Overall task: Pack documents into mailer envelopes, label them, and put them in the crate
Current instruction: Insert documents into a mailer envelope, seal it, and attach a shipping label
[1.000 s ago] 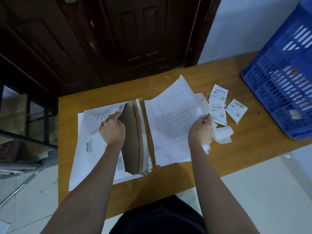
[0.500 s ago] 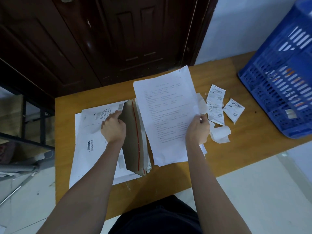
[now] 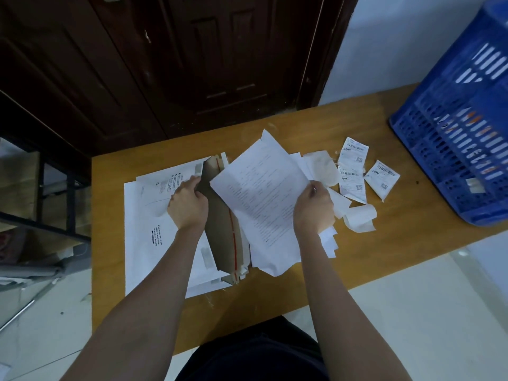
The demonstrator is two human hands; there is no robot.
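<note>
Between my two hands the packing step is only half made. My left hand (image 3: 188,206) grips the upper edge of the mailer envelope (image 3: 220,229), fingers curled over the flap so the brown inside with its red strip gapes toward the right. My right hand (image 3: 313,209) pinches the right edge of a printed document (image 3: 258,193), which is tilted with its left corner lying over the envelope's mouth; I can't tell whether any of the sheet is actually inside yet, so I judge the insertion as just beginning.

Under and beside that sheet lie more loose papers (image 3: 275,257), so further documents appear to be waiting. Beneath the open mailer sits a stack of flat white envelopes (image 3: 154,243), printed faces up, seemingly unfilled.

To the right, well apart from the mailer, are the shipping labels (image 3: 353,166) with barcodes, one more label (image 3: 382,178) just beside them, and curled backing paper (image 3: 360,218). None is stuck on the envelope I hold, so labelling is not yet done.

At the far right of the wooden table (image 3: 275,298) stands the blue crate (image 3: 461,138). Something pale shows through its slots, but whether those are finished mailers I can't say. For this envelope, filling, sealing, labelling and crating all remain.
</note>
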